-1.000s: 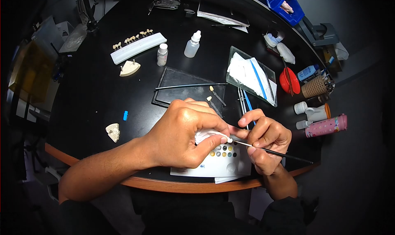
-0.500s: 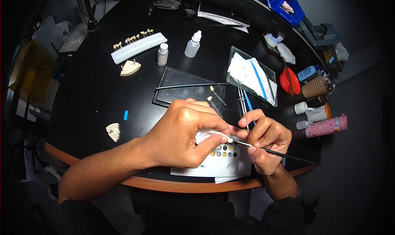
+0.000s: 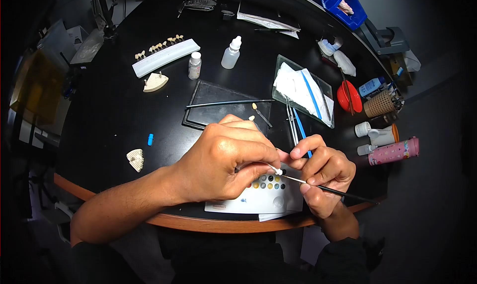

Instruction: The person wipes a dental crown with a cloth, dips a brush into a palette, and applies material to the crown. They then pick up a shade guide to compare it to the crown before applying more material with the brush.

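Observation:
My left hand (image 3: 231, 157) is closed, thumb and index finger pinching a small white tooth-like piece (image 3: 278, 172); the palm side is hidden. From the right, my right hand (image 3: 325, 172) grips a fine brush (image 3: 340, 190) with a black handle, its tip right at the white piece. Some of my right fingers reach toward the left fingertips. Under both hands lies a white palette sheet (image 3: 248, 204) with rows of coloured round spots. Just beyond, a dark slab (image 3: 213, 92) carries another brush (image 3: 228, 104) and tooth-shade tabs (image 3: 255, 106).
Farther back stand a dropper bottle (image 3: 230, 55), a small bottle (image 3: 195, 66) and a shade-guide holder (image 3: 166, 57). Stone model pieces (image 3: 135, 160) and a blue cap (image 3: 150, 140) lie left. Rightward are a glass plate (image 3: 279, 92), tweezers (image 3: 292, 122), a red bowl (image 3: 343, 97) and a pink bottle (image 3: 395, 151).
My left hand has turned slightly, and the white tissue seen in it before is now mostly hidden. My right hand and the brush have shifted slightly right and down.

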Action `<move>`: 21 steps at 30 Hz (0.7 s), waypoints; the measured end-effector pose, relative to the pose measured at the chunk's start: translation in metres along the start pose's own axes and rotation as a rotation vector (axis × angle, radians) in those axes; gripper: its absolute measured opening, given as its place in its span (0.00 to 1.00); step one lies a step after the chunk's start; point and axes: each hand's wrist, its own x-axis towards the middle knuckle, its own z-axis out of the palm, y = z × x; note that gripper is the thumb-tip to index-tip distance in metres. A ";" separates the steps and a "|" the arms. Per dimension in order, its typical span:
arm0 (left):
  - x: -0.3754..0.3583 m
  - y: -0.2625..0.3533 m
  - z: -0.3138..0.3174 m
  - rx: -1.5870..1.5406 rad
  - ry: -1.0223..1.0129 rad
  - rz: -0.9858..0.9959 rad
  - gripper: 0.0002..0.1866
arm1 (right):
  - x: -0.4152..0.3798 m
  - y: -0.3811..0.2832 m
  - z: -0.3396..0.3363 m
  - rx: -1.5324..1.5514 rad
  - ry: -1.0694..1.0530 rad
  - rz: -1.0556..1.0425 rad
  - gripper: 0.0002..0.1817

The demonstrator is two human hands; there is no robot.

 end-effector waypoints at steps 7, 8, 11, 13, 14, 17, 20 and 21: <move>0.000 0.000 0.001 -0.017 0.008 -0.001 0.08 | 0.001 0.000 0.000 -0.026 -0.011 -0.021 0.07; 0.000 0.000 0.002 -0.021 0.020 -0.002 0.06 | 0.001 0.000 0.000 -0.028 -0.010 -0.020 0.07; 0.001 0.001 0.003 -0.026 0.033 -0.002 0.05 | 0.000 0.000 0.000 -0.033 -0.005 -0.016 0.07; 0.001 0.001 0.003 -0.027 0.035 -0.003 0.05 | 0.000 -0.001 0.000 -0.033 0.000 -0.012 0.07; 0.001 0.001 0.003 -0.028 0.035 -0.004 0.05 | 0.000 -0.001 0.000 -0.033 0.000 -0.016 0.07; 0.000 0.002 0.001 -0.022 0.018 -0.005 0.07 | 0.001 -0.001 0.001 -0.028 0.006 -0.018 0.07; 0.000 0.002 0.000 -0.014 0.008 -0.004 0.08 | -0.001 0.000 0.001 -0.016 0.022 -0.006 0.07; 0.001 0.002 0.000 -0.012 0.007 -0.003 0.08 | -0.001 0.000 0.002 -0.014 0.029 -0.004 0.07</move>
